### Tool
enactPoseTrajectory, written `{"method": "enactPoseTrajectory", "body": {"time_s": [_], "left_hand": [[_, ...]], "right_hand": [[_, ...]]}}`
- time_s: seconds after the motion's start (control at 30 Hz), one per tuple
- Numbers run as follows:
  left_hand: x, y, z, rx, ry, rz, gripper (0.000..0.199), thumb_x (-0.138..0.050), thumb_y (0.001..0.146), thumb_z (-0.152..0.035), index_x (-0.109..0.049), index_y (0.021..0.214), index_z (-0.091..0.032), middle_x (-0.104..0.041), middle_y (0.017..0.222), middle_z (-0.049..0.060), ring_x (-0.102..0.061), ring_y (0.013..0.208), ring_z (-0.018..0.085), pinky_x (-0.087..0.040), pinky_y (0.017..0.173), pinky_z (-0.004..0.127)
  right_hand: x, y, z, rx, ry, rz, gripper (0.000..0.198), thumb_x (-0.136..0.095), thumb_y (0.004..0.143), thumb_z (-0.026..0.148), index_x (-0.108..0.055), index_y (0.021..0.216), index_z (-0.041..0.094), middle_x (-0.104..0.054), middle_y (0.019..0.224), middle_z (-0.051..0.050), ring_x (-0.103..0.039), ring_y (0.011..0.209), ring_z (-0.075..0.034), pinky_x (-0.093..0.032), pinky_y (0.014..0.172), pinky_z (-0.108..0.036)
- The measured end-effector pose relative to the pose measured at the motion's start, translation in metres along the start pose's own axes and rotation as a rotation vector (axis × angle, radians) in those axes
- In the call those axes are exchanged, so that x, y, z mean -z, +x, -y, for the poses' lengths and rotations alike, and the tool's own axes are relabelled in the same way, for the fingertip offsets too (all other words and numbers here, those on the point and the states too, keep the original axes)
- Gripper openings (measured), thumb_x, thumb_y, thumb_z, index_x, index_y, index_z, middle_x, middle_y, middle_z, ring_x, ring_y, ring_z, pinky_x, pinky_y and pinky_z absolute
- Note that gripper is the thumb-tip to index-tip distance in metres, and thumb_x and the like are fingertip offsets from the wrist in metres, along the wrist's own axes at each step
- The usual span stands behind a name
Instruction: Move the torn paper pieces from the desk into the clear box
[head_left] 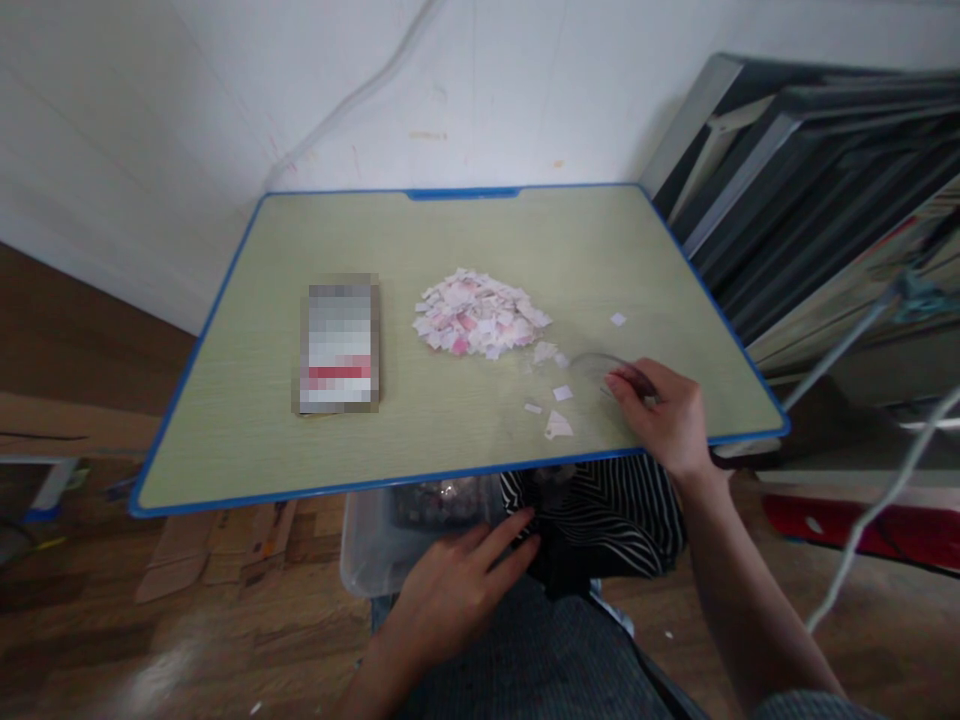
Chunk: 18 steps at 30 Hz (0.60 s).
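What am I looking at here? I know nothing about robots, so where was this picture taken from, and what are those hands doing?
There is no robot here: these are a person's own bare hands, seen by a camera worn on that person's head, looking forward and down. The right hand grips a thin, curved object, too blurred to name, over the table, which has a blue rim. The left hand is below the table's near edge, its fingers at a black-and-white striped cloth. On the table is a heap of small white and pink pieces, seemingly paper, with a few loose pieces nearer the right hand. To the left is a boxy object whose top is pixelated.
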<state>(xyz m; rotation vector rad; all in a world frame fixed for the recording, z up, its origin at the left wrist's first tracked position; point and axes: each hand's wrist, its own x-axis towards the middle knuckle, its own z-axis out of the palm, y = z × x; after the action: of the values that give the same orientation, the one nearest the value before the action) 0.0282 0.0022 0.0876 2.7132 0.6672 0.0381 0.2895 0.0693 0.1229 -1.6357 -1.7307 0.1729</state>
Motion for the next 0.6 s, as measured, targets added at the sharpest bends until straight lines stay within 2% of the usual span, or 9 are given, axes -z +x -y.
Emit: {"method": "enactPoseTrajectory", "body": {"time_s": [0.1, 0.27, 0.6], "left_hand": [[-0.001, 0.0, 0.0, 0.004, 0.001, -0.007, 0.054, -0.036, 0.074, -0.002, -0.033, 0.127, -0.016, -0.032, 0.136, 0.009, -0.055, 0.094, 0.02, -0.052, 0.068, 0.033], [-0.002, -0.001, 0.0, -0.002, -0.005, -0.019, 0.054, -0.038, 0.074, -0.002, -0.034, 0.126, -0.016, -0.033, 0.136, 0.009, -0.055, 0.093, 0.02, -0.051, 0.068, 0.033], [0.0, 0.0, -0.001, 0.016, 0.001, -0.004, 0.055, -0.038, 0.073, -0.002, -0.034, 0.126, -0.017, -0.033, 0.136, 0.008, -0.054, 0.095, 0.02, -0.051, 0.068, 0.033]], "right_hand": [[0.0, -0.001, -0.003, -0.033, -0.012, -0.082, 0.012, -0.054, 0.076, 0.022, -0.056, 0.067, 0.016, -0.056, 0.061, -0.001, -0.053, 0.055, -0.011, -0.043, 0.052, -0.024], [0.001, 0.0, -0.01, -0.09, -0.004, -0.112, 0.011, -0.054, 0.076, 0.024, -0.057, 0.068, 0.017, -0.058, 0.062, -0.001, -0.053, 0.055, -0.011, -0.043, 0.052, -0.023], [-0.01, 0.015, -0.011, -0.131, -0.001, -0.074, 0.014, -0.052, 0.076, 0.026, -0.058, 0.067, 0.017, -0.057, 0.061, -0.001, -0.052, 0.055, -0.012, -0.042, 0.051, -0.024]]}}
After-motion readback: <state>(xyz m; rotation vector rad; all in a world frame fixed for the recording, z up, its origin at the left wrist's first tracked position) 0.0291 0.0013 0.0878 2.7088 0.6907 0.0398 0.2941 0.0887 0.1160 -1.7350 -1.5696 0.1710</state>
